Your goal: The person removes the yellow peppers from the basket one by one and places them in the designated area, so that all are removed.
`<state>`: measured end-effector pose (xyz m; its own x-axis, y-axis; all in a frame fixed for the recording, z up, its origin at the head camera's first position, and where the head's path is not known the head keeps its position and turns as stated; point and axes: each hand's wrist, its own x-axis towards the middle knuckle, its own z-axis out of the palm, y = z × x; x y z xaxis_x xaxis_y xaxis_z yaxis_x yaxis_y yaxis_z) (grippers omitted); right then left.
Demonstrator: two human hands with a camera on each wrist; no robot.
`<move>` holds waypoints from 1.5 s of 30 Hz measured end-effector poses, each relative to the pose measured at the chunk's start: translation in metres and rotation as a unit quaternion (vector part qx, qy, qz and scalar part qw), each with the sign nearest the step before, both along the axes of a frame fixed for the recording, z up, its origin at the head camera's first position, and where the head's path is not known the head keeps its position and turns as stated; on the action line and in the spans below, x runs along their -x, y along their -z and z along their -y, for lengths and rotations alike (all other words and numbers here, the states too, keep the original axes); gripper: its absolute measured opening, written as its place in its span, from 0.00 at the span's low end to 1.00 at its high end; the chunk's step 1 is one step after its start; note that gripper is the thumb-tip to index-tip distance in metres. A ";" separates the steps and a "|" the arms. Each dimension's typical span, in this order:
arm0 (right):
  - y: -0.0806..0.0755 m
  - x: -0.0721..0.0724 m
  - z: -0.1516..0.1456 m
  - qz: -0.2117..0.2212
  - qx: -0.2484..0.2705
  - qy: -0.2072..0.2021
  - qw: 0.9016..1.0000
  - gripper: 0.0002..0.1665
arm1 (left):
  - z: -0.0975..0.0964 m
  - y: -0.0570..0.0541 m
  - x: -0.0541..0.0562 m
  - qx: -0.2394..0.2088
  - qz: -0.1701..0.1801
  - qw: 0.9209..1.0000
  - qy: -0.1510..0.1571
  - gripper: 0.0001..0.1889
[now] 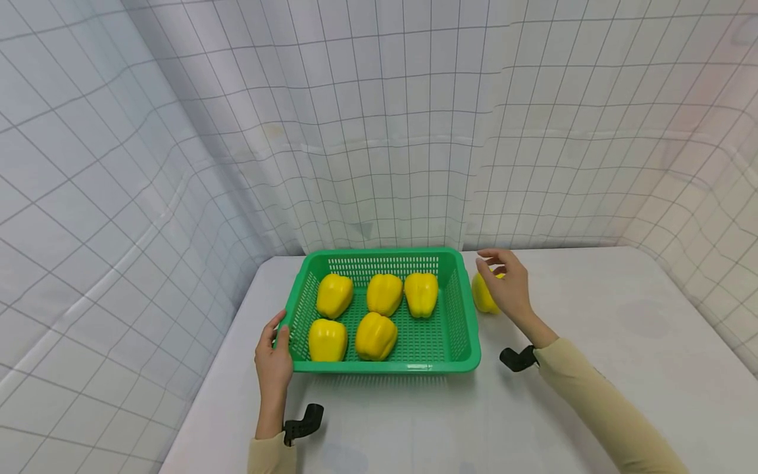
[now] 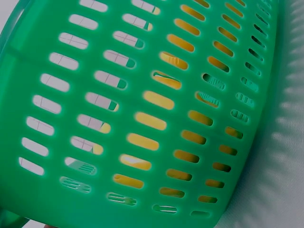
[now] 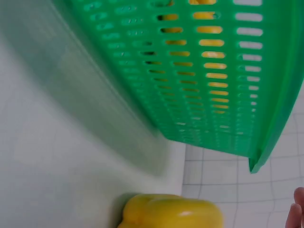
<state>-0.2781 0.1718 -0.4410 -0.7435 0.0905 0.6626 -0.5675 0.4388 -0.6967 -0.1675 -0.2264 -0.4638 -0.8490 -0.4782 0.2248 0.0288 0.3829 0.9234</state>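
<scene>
A green plastic basket (image 1: 387, 367) with slotted walls holds several yellow bell peppers (image 1: 376, 336). My left hand (image 1: 274, 359) grips the basket's left rim near its front corner. In the left wrist view, the slotted basket wall (image 2: 95, 142) fills most of the picture, with yellow showing through the slots. To the right of the basket, another yellow bell pepper (image 3: 171, 211) lies on the table, partly hidden by my right hand in the head view. My right hand (image 1: 509, 284) hovers over that pepper with bent fingers, holding nothing; its fingertips (image 3: 295, 216) appear apart from the pepper in the right wrist view.
The white table (image 1: 592, 316) extends to both sides of the basket. White curtains with a dark grid (image 1: 379, 131) hang behind the table and along both sides. A black wrist mount (image 1: 304, 422) sits on each forearm.
</scene>
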 end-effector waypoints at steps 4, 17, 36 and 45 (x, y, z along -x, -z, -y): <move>-0.008 -0.005 0.007 -0.016 0.001 -0.016 1.000 0.08 | 0.000 0.000 0.000 0.003 -0.001 1.000 -0.003 0.19; -0.026 -0.017 0.020 0.021 -0.049 -0.067 0.996 0.09 | 0.000 0.000 -0.001 0.009 0.000 1.000 -0.002 0.19; -0.036 -0.020 0.027 0.136 -0.148 -0.154 0.968 0.12 | 0.000 0.001 0.000 0.003 -0.004 1.000 -0.004 0.19; -0.039 -0.016 0.033 0.197 -0.179 -0.187 0.946 0.21 | 0.001 0.000 0.000 0.000 -0.003 1.000 -0.003 0.19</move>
<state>-0.2621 0.1390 -0.4016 -0.8750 -0.4051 0.2650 -0.4562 0.5068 -0.7315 -0.1676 -0.2269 -0.4643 -0.8451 -0.4828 0.2296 0.0324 0.3825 0.9234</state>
